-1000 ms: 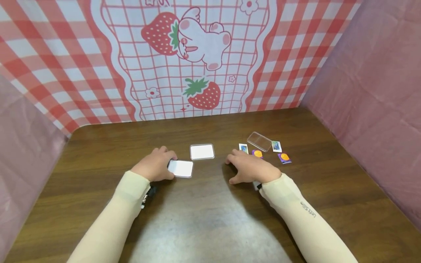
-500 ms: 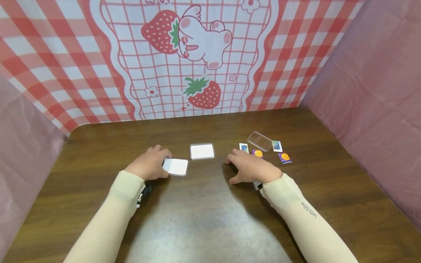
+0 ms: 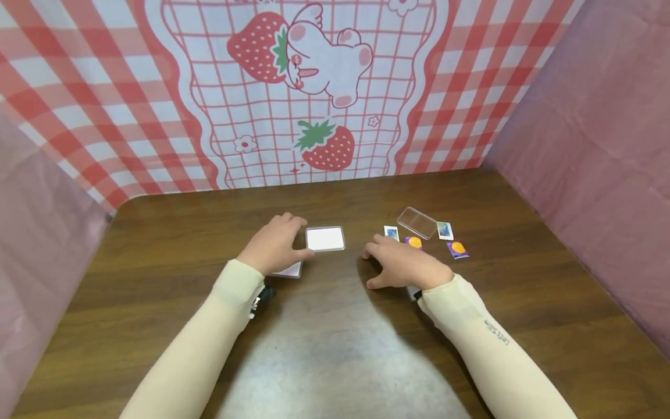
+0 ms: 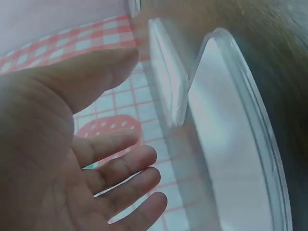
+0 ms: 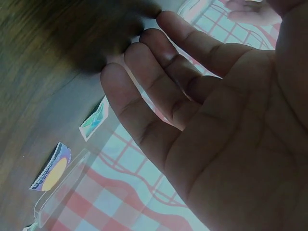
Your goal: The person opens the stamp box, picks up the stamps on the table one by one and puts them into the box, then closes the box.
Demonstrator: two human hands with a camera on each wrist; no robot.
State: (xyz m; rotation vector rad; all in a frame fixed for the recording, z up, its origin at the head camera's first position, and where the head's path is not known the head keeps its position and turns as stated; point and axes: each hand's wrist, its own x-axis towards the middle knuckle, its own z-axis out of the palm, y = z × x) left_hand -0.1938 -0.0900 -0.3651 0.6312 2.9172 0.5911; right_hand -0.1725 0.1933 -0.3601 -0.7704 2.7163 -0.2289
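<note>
Two flat clear cases with white inside lie on the table. My left hand [image 3: 276, 247] reaches over the nearer case [image 3: 293, 270], hiding most of it. Its spread thumb and fingers point at the left end of the farther case [image 3: 325, 238]. In the left wrist view the palm faces the nearer case [image 4: 231, 130] with nothing in it. My right hand [image 3: 405, 266] rests on the table with relaxed fingertips down, just in front of a small picture piece [image 3: 391, 232] and a purple packet with an orange disc [image 3: 414, 242].
Beyond the right hand lies an empty-looking clear tray [image 3: 417, 223]. A second picture piece [image 3: 445, 230] and another purple packet [image 3: 458, 249] lie to its right. A red checked cloth [image 3: 183, 116] hangs behind the table, with pink cloth [image 3: 555, 139] at the sides.
The left hand slid the nearer case left, let go of it, then moved right and forward to the farther case. The right hand stays in place.
</note>
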